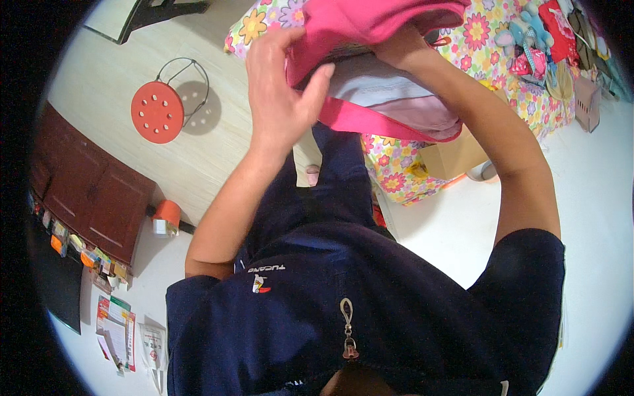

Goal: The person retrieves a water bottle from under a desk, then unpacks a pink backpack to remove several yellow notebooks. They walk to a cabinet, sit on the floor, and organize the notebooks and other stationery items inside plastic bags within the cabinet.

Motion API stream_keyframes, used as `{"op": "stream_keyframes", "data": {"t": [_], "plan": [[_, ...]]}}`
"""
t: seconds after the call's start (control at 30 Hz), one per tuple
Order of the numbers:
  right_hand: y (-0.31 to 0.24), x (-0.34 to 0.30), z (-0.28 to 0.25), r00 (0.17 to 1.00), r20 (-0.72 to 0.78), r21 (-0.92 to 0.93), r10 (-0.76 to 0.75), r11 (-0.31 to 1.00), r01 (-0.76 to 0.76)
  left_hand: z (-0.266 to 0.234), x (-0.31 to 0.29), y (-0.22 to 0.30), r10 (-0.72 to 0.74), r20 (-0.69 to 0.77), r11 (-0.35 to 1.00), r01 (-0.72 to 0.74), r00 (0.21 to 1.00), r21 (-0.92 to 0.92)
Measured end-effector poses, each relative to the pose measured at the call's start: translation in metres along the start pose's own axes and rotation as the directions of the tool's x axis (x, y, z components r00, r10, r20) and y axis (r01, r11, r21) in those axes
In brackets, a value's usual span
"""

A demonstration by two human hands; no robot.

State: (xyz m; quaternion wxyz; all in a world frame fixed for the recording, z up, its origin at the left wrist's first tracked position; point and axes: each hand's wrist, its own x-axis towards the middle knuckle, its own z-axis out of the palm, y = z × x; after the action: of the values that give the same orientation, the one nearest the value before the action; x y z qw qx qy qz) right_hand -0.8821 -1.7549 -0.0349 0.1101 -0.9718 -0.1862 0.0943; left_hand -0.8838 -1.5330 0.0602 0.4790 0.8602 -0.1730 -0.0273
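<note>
Where the pink cloth (389, 16) is: 12 to 1 o'clock, cut off by the upper edge of my view; it gapes toward me, showing grey-blue and pale pink fabric inside, with a bright pink band along the lower side.
Left hand (281, 96): at 11 o'clock, beside the cloth's left edge, a little blurred; my thumb stands well away from my fingers, leaving the hand open, the fingertips up against the pink.
Right hand (404, 56): at 1 o'clock, reaching into the cloth from the right; my fingers are hidden in it, so I cannot tell whether they grip anything.
Flowered cover (396, 178): 1 o'clock, behind and below the cloth, with pink, yellow and purple blooms.
Tan box (452, 157): 2 o'clock, near my right forearm.
Soft toy (525, 32): 2 o'clock, farther out, light blue, among piled fabrics.
Round red stool (156, 112): 10 o'clock, its seat pierced with holes.
Dark red cabinet (99, 191): 9 o'clock.
Navy shirt (396, 290): mine, filling 6 o'clock.
</note>
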Motion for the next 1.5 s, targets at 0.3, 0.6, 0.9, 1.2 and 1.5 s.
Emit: {"op": "stream_keyframes", "data": {"t": [0.3, 0.6, 0.9, 1.2, 1.5], "plan": [[0.002, -0.007, -0.006, 0.996, -0.083, 0.078, 0.021, 0.997, -0.015, 0.000, -0.029, 0.025, 0.094, 0.382, 0.991, -0.051, 0.919, -0.121], [0.012, -0.013, -0.037, 0.993, -0.088, 0.260, -0.077, 0.961, 0.098, 0.025, -0.040, 0.017, -0.027, 0.768, 0.984, 0.151, 0.640, -0.091], [0.025, -0.002, -0.065, 0.987, -0.089, 0.513, -0.131, 0.843, 0.158, 0.069, -0.028, -0.025, -0.029, 0.794, 0.982, 0.167, 0.607, -0.092], [0.030, -0.013, -0.058, 0.982, 0.161, 0.987, 0.101, -0.031, -0.158, 0.060, 0.016, 0.004, -0.070, 0.648, 0.973, -0.090, 0.758, 0.211], [0.022, -0.051, -0.005, 0.569, 0.691, 0.713, 0.447, -0.552, -0.432, 0.057, 0.028, -0.020, -0.053, 0.340, 0.954, -0.053, 0.939, 0.297]]}}
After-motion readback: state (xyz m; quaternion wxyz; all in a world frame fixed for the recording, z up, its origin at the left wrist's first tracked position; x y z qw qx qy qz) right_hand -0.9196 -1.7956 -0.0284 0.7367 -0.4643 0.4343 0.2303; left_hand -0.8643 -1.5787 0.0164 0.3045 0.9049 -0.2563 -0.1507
